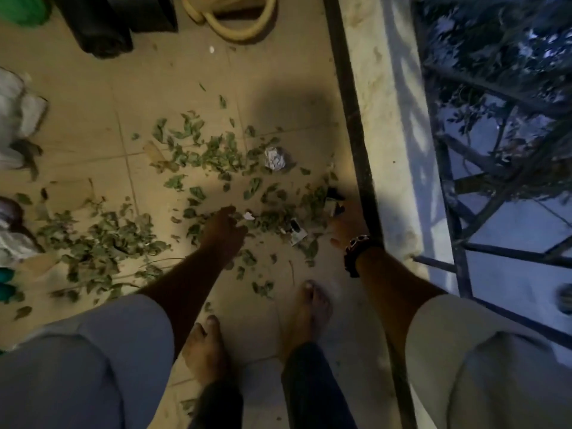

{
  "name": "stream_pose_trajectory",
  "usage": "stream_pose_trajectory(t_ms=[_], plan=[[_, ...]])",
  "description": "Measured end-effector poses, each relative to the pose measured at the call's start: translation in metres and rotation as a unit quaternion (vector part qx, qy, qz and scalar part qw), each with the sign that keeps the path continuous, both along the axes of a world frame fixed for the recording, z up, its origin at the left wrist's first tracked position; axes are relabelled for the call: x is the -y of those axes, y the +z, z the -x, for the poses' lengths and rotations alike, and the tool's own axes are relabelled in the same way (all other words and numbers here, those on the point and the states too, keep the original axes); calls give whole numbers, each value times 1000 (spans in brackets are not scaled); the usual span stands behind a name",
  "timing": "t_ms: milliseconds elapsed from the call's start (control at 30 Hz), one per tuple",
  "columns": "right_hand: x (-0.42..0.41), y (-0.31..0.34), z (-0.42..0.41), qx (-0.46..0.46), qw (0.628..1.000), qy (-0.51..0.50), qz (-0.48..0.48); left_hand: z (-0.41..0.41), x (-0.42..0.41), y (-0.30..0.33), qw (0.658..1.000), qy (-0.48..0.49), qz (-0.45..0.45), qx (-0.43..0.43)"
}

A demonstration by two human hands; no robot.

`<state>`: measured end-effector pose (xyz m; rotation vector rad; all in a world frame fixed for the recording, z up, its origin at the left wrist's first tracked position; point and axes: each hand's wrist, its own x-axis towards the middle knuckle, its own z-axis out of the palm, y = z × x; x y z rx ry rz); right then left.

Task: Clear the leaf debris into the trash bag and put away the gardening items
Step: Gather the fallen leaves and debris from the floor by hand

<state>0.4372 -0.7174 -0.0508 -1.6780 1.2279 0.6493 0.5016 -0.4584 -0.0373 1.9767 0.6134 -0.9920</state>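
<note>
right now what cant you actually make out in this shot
Head view only:
- right hand: dim shadow by the wall hides its fingers, so whether it holds any scraps is unclear.
- left hand: fingers curl down into the leaves; its grip is hidden by its own back.
- crumpled scrap: too small to identify.
- trash bag: not identifiable; the dark things at top are cut by the edge.
- left-edge items: blurred, cropped.

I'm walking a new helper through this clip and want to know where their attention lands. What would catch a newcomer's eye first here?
First the scatter of green leaf debris across the tiled floor, thickest at the lower left and centre. Next the two bare hands reaching down into it: the left hand at the centre, the right hand, with a dark bracelet at the wrist, beside the dark ledge. A crumpled grey wrapper lies among the leaves above them.
</note>
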Motion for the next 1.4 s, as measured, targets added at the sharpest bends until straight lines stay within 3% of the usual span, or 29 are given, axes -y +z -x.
stream_pose_trajectory(t_ms=[100,333,467,633,800,867,967,1100,1233,1300,1400], plan=[[15,-49,-2,-7,1000,-2,16,-13,12,-17,1000,-4,8,12],[-9,-51,-47,-129,975,146,108,-29,14,-68,987,-101,-100,78],[-44,-66,-58,-92,959,239,119,-50,7,-84,966,-169,-161,112],[-77,-63,-44,-74,896,419,124,-101,8,-92,923,-267,-235,146],[-70,-63,-92,29,900,386,199,-158,13,-106,922,-303,-199,132],[-63,-72,-132,53,888,404,214,-166,16,-118,900,-360,-208,129],[-61,-90,-163,51,818,530,216,-144,24,-121,875,-419,-211,123],[-86,-110,-118,36,698,675,235,-68,29,-109,848,-477,-180,147],[-81,-93,-61,62,751,641,147,-29,14,-96,830,-522,-129,146],[-67,-91,-72,118,779,591,173,-48,4,-86,827,-506,-129,208],[-53,-97,-136,149,785,555,231,-117,-7,-89,832,-440,-173,291]])
